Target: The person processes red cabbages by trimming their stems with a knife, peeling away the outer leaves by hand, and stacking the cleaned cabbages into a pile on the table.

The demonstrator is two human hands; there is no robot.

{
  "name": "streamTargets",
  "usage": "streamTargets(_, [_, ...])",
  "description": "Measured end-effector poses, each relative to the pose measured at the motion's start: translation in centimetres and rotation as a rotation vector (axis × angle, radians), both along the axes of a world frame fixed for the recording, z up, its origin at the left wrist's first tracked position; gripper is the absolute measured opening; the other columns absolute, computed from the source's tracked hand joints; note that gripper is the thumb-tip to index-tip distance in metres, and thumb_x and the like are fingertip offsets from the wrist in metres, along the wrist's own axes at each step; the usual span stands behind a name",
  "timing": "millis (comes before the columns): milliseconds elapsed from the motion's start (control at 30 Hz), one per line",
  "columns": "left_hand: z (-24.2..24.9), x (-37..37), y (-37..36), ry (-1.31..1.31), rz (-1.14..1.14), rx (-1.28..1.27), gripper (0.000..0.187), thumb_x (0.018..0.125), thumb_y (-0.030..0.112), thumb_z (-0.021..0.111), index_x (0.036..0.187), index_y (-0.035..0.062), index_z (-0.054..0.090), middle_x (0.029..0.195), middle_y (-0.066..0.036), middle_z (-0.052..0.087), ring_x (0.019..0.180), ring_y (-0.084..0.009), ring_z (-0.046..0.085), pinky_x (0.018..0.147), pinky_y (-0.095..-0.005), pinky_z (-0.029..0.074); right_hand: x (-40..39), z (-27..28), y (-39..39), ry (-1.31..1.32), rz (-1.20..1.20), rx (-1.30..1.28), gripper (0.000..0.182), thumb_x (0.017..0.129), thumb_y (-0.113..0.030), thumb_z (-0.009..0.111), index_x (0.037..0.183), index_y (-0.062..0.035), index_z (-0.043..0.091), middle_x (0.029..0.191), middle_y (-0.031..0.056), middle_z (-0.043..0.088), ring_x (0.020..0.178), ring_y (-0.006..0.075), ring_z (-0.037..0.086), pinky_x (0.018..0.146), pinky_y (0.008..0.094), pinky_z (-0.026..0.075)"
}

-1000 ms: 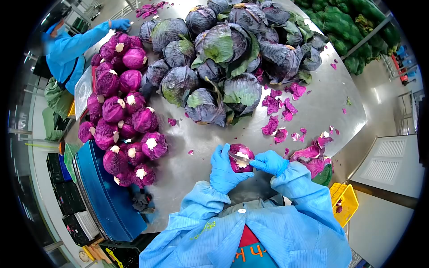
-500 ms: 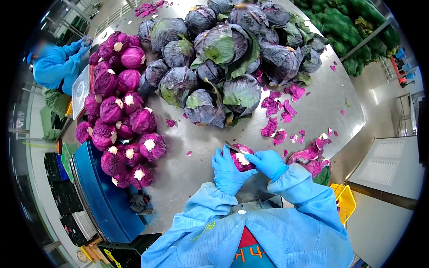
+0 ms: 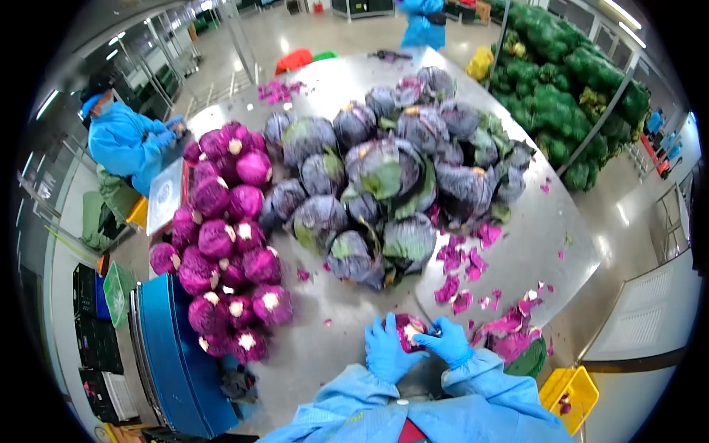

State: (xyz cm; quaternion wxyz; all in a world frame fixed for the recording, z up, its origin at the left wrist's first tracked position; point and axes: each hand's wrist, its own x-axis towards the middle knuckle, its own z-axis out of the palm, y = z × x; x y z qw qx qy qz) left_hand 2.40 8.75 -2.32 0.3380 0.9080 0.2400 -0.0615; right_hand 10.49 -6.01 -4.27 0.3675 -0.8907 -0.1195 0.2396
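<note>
My left hand (image 3: 385,353), in a blue glove, is wrapped round the left side of a small red cabbage (image 3: 408,329) whose white cut stem faces up. On the cabbage's other side, my right hand (image 3: 447,343) is closed with its thumb by the stem. A small dark piece of a knife (image 3: 436,331) shows at its fingers; the rest of the blade is hidden. Beyond my hands lies a heap of untrimmed red cabbages (image 3: 384,170) with dull outer leaves. Trimmed, bright purple cabbages (image 3: 217,238) are piled to the left.
Torn purple leaves (image 3: 509,332) lie on the steel table (image 3: 317,369) to the right. A yellow basket (image 3: 569,399) stands below its right edge. A blue bin (image 3: 173,354) is at the left. A co-worker (image 3: 125,140) works at the far left. Green net sacks (image 3: 561,88) stand behind.
The view has tilted up, so the table and my hands appear lower. The knife blade seen along the cabbage's top edge is now mostly hidden. My left hand still holds the cabbage.
</note>
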Motion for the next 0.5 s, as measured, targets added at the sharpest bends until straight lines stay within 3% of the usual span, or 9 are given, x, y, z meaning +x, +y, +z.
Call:
streamTargets(33, [-0.1,0.0,0.1,0.038,-0.017,-0.017,0.118,0.052,0.059,0.084,0.141,0.0065,0.029,0.137,-0.027,0.035,0.127,-0.0536,0.031,0.100,-0.0598,0.035,0.4,0.2,0.2,0.036,-0.094,0.024,0.050,0.076,-0.045,0.076,0.103,-0.0039,0.067,0.080,0.0162,0.067,0.071,0.0263,0.065,0.067,0.0367,0.051])
streamTargets(133, [-0.2,-0.3,-0.3,0.010,-0.055,0.070,0.116,0.052,0.062,0.082,0.138,0.0029,0.033,0.134,-0.027,0.037,0.124,-0.0509,0.034,0.098,-0.0582,0.036,2.4,1.6,0.1,0.004,0.195,0.268,0.052,0.078,-0.040,0.076,0.115,-0.0042,0.064,0.091,0.0153,0.067,0.083,0.0234,0.065,0.075,0.0352,0.050])
streamTargets(200, [-0.2,-0.2,0.0,0.005,-0.091,0.128,0.111,0.052,0.064,0.081,0.132,-0.0016,0.040,0.126,-0.028,0.042,0.118,-0.0451,0.040,0.095,-0.0549,0.038,3.1,2.1,0.2,-0.049,0.352,0.157,0.045,0.080,-0.037,0.071,0.114,-0.0086,0.065,0.092,0.0167,0.066,0.086,0.0273,0.064,0.077,0.0371,0.049])
streamTargets(300, [-0.1,0.8,-0.7,0.009,-0.106,0.303,0.100,0.057,0.064,0.076,0.124,-0.0035,0.045,0.123,-0.027,0.045,0.117,-0.0439,0.042,0.093,-0.0569,0.038,3.0,4.2,1.5,-0.034,0.475,0.018,0.038,0.079,-0.036,0.068,0.107,-0.0107,0.067,0.089,0.0177,0.066,0.084,0.0323,0.064,0.075,0.0397,0.050])
streamTargets(333, [0.1,1.5,-0.9,0.009,-0.137,0.306,0.077,0.065,0.058,0.071,0.118,0.0043,0.054,0.122,-0.019,0.050,0.114,-0.0373,0.047,0.091,-0.0559,0.039,3.1,5.0,2.0,-0.020,0.495,-0.024,0.036,0.078,-0.036,0.068,0.104,-0.0107,0.067,0.087,0.0179,0.066,0.082,0.0338,0.064,0.073,0.0405,0.050])
streamTargets(433, [1.1,2.1,-1.5,0.059,-0.229,0.207,0.056,0.068,0.050,0.068,0.113,0.0160,0.061,0.118,-0.008,0.055,0.112,-0.0301,0.050,0.088,-0.0524,0.041,3.6,1.4,1.0,-0.072,0.432,-0.090,0.036,0.072,-0.037,0.069,0.093,-0.0084,0.067,0.083,0.0180,0.066,0.079,0.0352,0.065,0.069,0.0424,0.051])
streamTargets(467, [0.2,2.1,-1.9,-0.010,-0.186,0.320,0.043,0.070,0.047,0.066,0.106,0.0238,0.065,0.112,-0.002,0.058,0.110,-0.0246,0.052,0.086,-0.0499,0.042,4.0,0.7,0.9,0.022,0.382,-0.118,0.037,0.069,-0.040,0.071,0.088,-0.0083,0.067,0.084,0.0184,0.066,0.078,0.0358,0.065,0.068,0.0429,0.051])
streamTargets(500, [0.3,2.2,-1.9,0.006,-0.203,0.298,0.046,0.071,0.048,0.066,0.108,0.0212,0.063,0.113,-0.003,0.058,0.113,-0.0262,0.051,0.086,-0.0529,0.041,4.2,0.5,0.9,0.024,0.385,-0.113,0.036,0.070,-0.037,0.071,0.089,-0.0071,0.067,0.081,0.0168,0.066,0.075,0.0311,0.066,0.066,0.0406,0.052])
